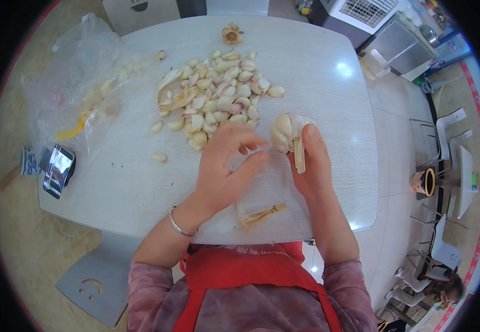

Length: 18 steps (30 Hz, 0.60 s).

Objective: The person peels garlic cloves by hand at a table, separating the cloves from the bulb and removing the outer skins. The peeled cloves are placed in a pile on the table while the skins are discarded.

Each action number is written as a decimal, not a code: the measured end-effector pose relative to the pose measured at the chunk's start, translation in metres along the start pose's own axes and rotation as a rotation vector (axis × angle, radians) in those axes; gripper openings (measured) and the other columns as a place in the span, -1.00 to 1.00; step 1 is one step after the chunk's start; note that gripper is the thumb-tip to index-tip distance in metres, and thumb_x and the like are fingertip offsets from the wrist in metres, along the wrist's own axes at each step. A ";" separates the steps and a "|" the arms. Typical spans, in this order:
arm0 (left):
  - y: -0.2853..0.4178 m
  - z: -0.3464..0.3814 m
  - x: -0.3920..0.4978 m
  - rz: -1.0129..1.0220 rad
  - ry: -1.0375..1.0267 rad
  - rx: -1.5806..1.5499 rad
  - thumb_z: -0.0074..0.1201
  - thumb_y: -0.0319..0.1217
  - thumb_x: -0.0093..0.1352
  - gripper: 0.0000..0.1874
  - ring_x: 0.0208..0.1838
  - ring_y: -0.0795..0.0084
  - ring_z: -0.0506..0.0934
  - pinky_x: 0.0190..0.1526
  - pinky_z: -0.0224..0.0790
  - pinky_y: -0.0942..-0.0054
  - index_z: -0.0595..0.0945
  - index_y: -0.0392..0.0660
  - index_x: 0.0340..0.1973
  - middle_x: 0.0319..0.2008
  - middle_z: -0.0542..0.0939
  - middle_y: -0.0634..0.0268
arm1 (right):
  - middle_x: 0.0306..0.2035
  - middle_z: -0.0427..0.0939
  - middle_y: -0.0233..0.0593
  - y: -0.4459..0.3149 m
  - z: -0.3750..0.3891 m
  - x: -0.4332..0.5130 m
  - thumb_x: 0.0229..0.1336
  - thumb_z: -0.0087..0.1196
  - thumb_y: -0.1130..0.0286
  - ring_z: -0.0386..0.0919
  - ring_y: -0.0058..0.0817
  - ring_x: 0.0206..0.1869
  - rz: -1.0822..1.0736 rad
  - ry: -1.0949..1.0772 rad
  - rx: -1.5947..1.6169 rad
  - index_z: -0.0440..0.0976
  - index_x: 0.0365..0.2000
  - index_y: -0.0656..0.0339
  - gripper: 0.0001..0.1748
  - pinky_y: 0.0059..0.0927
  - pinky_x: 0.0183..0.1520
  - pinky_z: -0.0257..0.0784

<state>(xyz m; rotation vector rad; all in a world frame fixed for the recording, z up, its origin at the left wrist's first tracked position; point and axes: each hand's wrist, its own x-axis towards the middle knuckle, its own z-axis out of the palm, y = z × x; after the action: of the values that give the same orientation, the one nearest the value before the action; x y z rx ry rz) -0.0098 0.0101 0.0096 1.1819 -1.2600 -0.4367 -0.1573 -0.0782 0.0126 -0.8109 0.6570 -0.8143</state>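
Note:
My right hand (312, 162) holds a garlic bulb (283, 133), its thumb on the side of the bulb and the dry stalk hanging down over the palm. To its left my left hand (231, 162) is bent with thumb and fingers apart, slightly blurred, nothing seen between them. Beyond my left hand lies a heap of loose garlic cloves (219, 91), some with pinkish skins. A piece of dry garlic husk (263, 216) rests near the table's front edge. Another dry, brownish garlic piece (232, 34) sits at the far side.
On the left of the white table (335, 103) are a clear plastic bag (86, 83) with peelings and a phone (58, 171) leaning on a stand. A single clove (159, 157) lies left of my left hand. A grey chair (99, 278) stands at the near left; a person (449, 290) is far right.

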 end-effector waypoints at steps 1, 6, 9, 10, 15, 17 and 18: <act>0.001 0.001 0.000 -0.061 0.017 -0.049 0.27 -0.49 0.21 -0.74 -0.31 0.50 0.45 -0.33 0.27 0.55 0.62 -0.12 -0.18 -0.32 0.52 0.31 | -0.11 0.53 -0.34 0.001 0.001 -0.001 0.31 0.05 0.12 0.48 -0.60 -0.15 0.005 -0.019 0.036 0.39 0.07 0.21 -0.54 -0.50 -0.15 0.39; 0.009 -0.007 0.004 -0.187 -0.063 0.026 0.34 -0.40 0.20 -0.56 -0.38 0.61 0.39 -0.36 0.25 0.60 0.56 -0.11 -0.01 -0.35 0.49 0.37 | -0.27 0.54 -0.35 0.002 -0.003 -0.005 0.34 -0.01 0.09 0.48 -0.62 -0.32 0.095 -0.203 -0.095 0.44 -0.07 0.22 -0.60 -0.54 -0.32 0.39; 0.016 -0.012 0.009 -0.336 -0.263 0.065 0.39 -0.32 0.17 -0.51 -0.46 0.58 0.37 -0.41 0.26 0.58 0.55 -0.14 -0.03 -0.43 0.48 0.38 | -0.35 0.53 -0.38 0.006 -0.001 -0.006 0.35 -0.03 0.08 0.45 -0.67 -0.36 0.062 -0.191 -0.192 0.47 -0.18 0.24 -0.61 -0.57 -0.34 0.37; 0.018 -0.012 0.009 -0.338 -0.289 0.069 0.39 -0.30 0.17 -0.51 -0.48 0.58 0.37 -0.43 0.25 0.57 0.54 -0.15 -0.04 -0.47 0.47 0.37 | -0.37 0.53 -0.39 0.008 -0.001 -0.006 0.35 -0.03 0.08 0.44 -0.69 -0.37 0.042 -0.179 -0.220 0.48 -0.21 0.25 -0.61 -0.58 -0.34 0.36; 0.020 -0.011 0.005 -0.379 -0.366 0.074 0.35 -0.21 0.22 -0.54 -0.54 0.49 0.47 -0.49 0.29 0.50 0.49 -0.19 -0.14 -0.57 0.50 0.27 | -0.43 0.51 -0.40 0.013 0.000 -0.006 0.35 -0.04 0.10 0.41 -0.72 -0.37 0.054 -0.158 -0.277 0.51 -0.36 0.29 -0.58 -0.61 -0.36 0.32; 0.020 -0.009 0.003 -0.338 -0.357 0.104 0.28 -0.20 0.27 -0.59 -0.55 0.43 0.51 -0.49 0.33 0.46 0.47 -0.19 -0.17 -0.57 0.53 0.22 | -0.44 0.51 -0.40 0.013 0.000 -0.007 0.35 -0.04 0.10 0.41 -0.72 -0.39 0.081 -0.163 -0.273 0.51 -0.39 0.30 -0.57 -0.61 -0.37 0.31; 0.020 -0.008 0.002 -0.317 -0.354 0.118 0.25 -0.20 0.29 -0.61 -0.56 0.40 0.53 -0.49 0.34 0.44 0.46 -0.19 -0.19 -0.57 0.55 0.20 | -0.44 0.51 -0.40 0.012 -0.001 -0.008 0.35 -0.03 0.10 0.40 -0.72 -0.39 0.110 -0.167 -0.258 0.50 -0.40 0.30 -0.57 -0.60 -0.38 0.31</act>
<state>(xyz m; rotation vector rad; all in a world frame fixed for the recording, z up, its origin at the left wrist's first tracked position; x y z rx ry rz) -0.0089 0.0194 0.0289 1.4569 -1.4168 -0.8436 -0.1580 -0.0673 0.0034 -1.0554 0.6595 -0.5617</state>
